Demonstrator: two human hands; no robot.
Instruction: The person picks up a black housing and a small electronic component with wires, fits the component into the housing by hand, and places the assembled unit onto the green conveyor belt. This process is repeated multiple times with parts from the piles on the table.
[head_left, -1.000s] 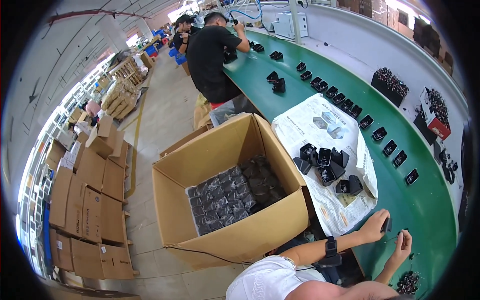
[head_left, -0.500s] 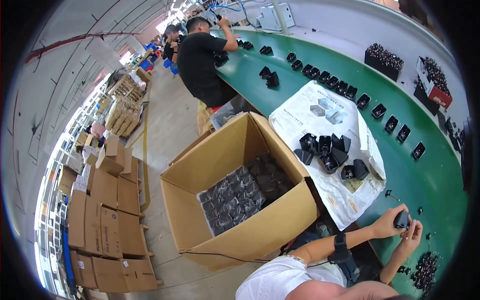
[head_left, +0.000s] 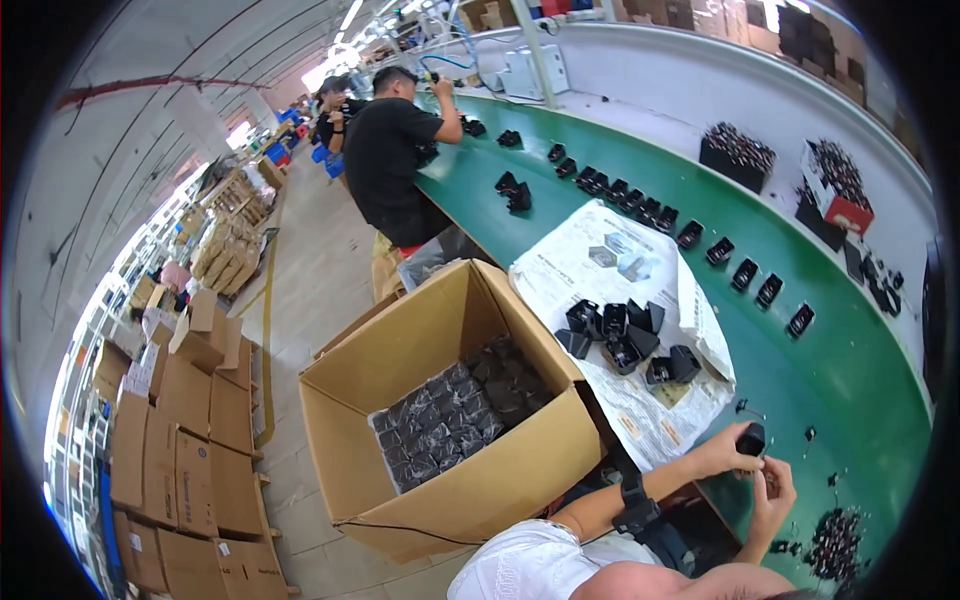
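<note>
My left hand (head_left: pixel 728 450), with a black band on its forearm, is closed round a small black plastic housing (head_left: pixel 750 439) above the green bench. Just below it, my right hand (head_left: pixel 774 490) has its fingertips pinched together close to the housing; what they hold, if anything, is too small to make out. A pile of small wired parts (head_left: pixel 835 545) lies beside my right hand, with a few loose ones nearer the housing. Several more black housings (head_left: pixel 625 335) sit in a cluster on a white printed sack (head_left: pixel 560 262) to the left.
An open cardboard box (head_left: pixel 450 510) with rows of wrapped black pieces stands left of the bench (head_left: pixel 860 390). Black housings (head_left: pixel 745 273) form a line along the bench. Wired parts fill bins (head_left: pixel 735 160) at the back. A co-worker (head_left: pixel 395 150) works farther along; stacked cartons (head_left: pixel 190 470) stand left.
The view has shifted, so the whole scene sits farther left and mostly lower. The housing is tilted differently in my left hand, and my right fingertips are now below it.
</note>
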